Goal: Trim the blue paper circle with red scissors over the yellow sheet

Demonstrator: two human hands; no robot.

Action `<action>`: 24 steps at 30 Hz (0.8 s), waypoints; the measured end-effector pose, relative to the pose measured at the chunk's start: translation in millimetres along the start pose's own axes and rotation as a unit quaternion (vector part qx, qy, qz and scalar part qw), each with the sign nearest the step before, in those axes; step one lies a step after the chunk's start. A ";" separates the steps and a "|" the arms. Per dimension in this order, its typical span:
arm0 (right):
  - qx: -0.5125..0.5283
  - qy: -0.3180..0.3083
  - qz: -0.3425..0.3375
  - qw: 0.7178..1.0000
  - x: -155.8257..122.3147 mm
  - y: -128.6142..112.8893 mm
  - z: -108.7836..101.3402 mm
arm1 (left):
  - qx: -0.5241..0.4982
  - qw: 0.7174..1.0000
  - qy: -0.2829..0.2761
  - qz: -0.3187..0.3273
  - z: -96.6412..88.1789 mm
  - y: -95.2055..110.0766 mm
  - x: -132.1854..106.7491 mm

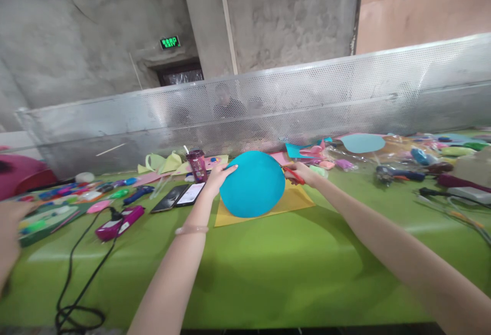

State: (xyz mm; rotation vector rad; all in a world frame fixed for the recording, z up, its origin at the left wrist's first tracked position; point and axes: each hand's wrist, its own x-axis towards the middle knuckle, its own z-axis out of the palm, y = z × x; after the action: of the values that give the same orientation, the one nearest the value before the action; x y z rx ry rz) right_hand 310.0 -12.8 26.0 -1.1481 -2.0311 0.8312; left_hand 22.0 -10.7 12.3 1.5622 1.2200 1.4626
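Note:
A round sheet of blue paper is held up over the table by my left hand, whose thumb lies on its upper left face. My right hand grips red-handled scissors at the right edge of the blue paper; the blades are mostly hidden there. Beneath the blue paper lies a yellow sheet. A purple cup with a straw stands to the left of my left hand, and a phone lies in front of it.
At left are a magenta power strip with a black cord, and clay pieces. Another person's blurred arm enters there. At right lie a pale blue paper shape, a glue gun and cables. A perforated metal screen stands behind.

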 end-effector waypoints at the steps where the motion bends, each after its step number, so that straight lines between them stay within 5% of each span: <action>1: 0.000 0.000 0.000 1.000 0.1 0.2 0.0 | -0.002 1.000 -0.002 0.000 -0.1 0.0 0.0; 24: -0.012 0.008 0.015 1.000 0.5 -1.2 2.0 | 0.015 1.000 -0.013 0.003 -5.9 -3.4 2.1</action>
State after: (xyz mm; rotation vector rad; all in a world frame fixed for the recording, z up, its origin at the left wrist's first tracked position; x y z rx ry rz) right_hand 307.7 -13.3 25.8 -1.1972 -2.0206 0.8102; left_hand 15.4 -8.3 10.8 1.6013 1.2277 1.4307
